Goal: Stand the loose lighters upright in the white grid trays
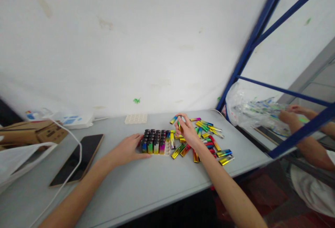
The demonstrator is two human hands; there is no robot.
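A white tray (167,150) stands on the table with rows of upright lighters (156,147), their tops black and their bodies metallic blue, green, yellow and purple. Slots at its right end show bare. My left hand (126,150) grips the tray's left end, thumb along the front edge and fingers at the side. Just behind and right of the tray, my right hand (186,130) holds a lighter (179,123) upright between thumb and fingers. Beneath and around that hand lies a loose pile of shiny coloured lighters (206,127), some hidden by my wrist.
Against the wall lies another white slotted tray (136,118). To the left are a phone (81,158), a white cable (80,151), a cardboard box (34,132) and a white device (75,120). A blue metal frame (237,71) rises at right; beyond it, another person's hands (290,116) handle clear plastic.
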